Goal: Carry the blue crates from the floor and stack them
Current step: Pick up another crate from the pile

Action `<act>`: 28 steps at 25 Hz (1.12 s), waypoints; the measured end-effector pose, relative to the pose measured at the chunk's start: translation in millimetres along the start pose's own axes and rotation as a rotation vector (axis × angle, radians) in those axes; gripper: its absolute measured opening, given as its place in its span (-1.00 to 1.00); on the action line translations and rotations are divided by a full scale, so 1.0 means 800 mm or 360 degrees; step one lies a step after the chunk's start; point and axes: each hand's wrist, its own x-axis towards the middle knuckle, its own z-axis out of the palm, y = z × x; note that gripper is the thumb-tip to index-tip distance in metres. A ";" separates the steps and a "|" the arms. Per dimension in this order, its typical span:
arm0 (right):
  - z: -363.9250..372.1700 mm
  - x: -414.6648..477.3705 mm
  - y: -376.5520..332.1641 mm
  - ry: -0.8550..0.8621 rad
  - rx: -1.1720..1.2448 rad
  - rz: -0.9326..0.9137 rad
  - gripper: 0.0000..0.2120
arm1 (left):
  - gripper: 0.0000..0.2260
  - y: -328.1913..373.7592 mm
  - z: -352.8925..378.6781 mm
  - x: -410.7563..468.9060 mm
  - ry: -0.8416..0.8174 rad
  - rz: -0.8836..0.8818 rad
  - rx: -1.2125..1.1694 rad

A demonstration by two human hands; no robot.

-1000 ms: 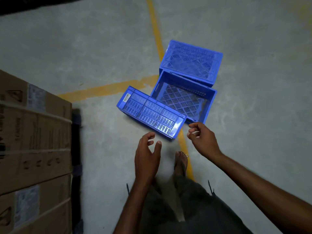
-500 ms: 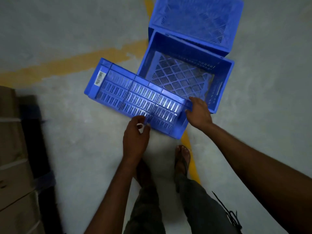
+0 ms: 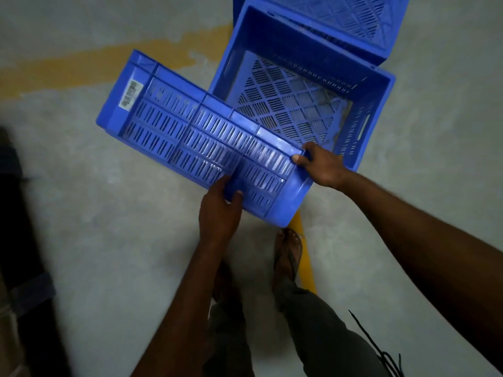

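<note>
Head view: I see the left hand [image 3: 219, 210] with its fingers curled round the near edge of the tipped blue crate [image 3: 201, 137], while the right hand [image 3: 322, 165] pinches the crate's right corner, thumb on the slotted wall and the other fingers hidden behind the rim. This crate lies on its side, just near-left of the upright open crate [image 3: 375, 110], and a third crate [image 3: 353, 17] sits beyond.

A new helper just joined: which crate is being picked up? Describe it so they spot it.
Find the yellow floor line, then the blue crates by it. The nearest crate lies tipped on its side, gripped by the left hand and right hand. Only it shows a white barcode label.
</note>
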 end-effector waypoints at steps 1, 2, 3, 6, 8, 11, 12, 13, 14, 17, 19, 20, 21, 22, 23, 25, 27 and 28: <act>0.003 -0.004 -0.001 -0.0028 0.0023 0.0015 -0.68 | -0.57 0.002 -0.004 -0.004 -0.0009 -0.0001 -0.0008; 0.007 -0.013 -0.005 -0.0048 0.0063 0.0012 -0.70 | -0.57 0.005 -0.010 -0.010 -0.0018 0.0011 -0.0010; 0.012 -0.027 -0.012 -0.0075 0.0135 0.0004 -0.68 | -0.58 0.007 -0.017 -0.016 -0.0015 0.0030 0.0000; 0.030 -0.081 -0.050 -0.0104 0.0334 -0.0112 -0.65 | -0.54 0.011 -0.045 -0.034 0.0105 0.0014 0.0089; 0.029 -0.127 -0.086 -0.0112 0.0377 -0.0194 -0.68 | -0.59 0.023 -0.076 -0.052 0.0180 -0.0022 0.0134; 0.013 -0.189 -0.139 -0.0122 0.0651 -0.0208 -0.63 | -0.64 0.037 -0.122 -0.084 0.0190 -0.0011 0.0064; 0.004 -0.207 -0.155 -0.0156 0.0782 -0.0152 -0.59 | -0.66 0.039 -0.135 -0.096 0.0175 -0.0006 0.0042; -0.003 -0.218 -0.167 -0.0191 0.0904 -0.0073 -0.55 | -0.69 0.041 -0.145 -0.106 0.0162 -0.0013 0.0038; -0.009 -0.228 -0.177 -0.0227 0.1027 0.0014 -0.54 | -0.72 0.042 -0.152 -0.116 0.0167 -0.0032 0.0029; -0.019 -0.237 -0.205 -0.0238 0.1221 0.0225 -0.60 | -0.81 0.042 -0.169 -0.140 0.0350 0.0012 -0.0082; -0.024 -0.229 -0.225 -0.0249 0.1233 0.0256 -0.63 | -0.82 0.035 -0.176 -0.148 0.0523 0.0118 -0.0074; -0.027 -0.225 -0.236 -0.0260 0.1245 0.0269 -0.66 | -0.81 0.030 -0.179 -0.150 0.0609 0.0160 -0.0070; -0.029 -0.218 -0.246 -0.0286 0.1281 0.0279 -0.66 | -0.79 0.026 -0.182 -0.151 0.0702 0.0161 -0.0108; -0.033 -0.213 -0.258 -0.0343 0.1329 0.0274 -0.63 | -0.77 0.024 -0.186 -0.152 0.0791 0.0129 -0.0186; -0.036 -0.207 -0.270 -0.0412 0.1381 0.0265 -0.62 | -0.74 0.026 -0.192 -0.152 0.0860 0.0083 -0.0281; -0.039 -0.195 -0.295 -0.0534 0.1407 0.0252 -0.65 | -0.68 0.029 -0.204 -0.150 0.0923 0.0041 -0.0418; -0.036 -0.185 -0.326 -0.0578 0.1404 0.0288 -0.64 | -0.65 0.028 -0.218 -0.148 0.1027 0.0124 -0.0407; -0.033 -0.181 -0.342 -0.0565 0.1388 0.0300 -0.64 | -0.64 0.027 -0.224 -0.147 0.1089 0.0173 -0.0368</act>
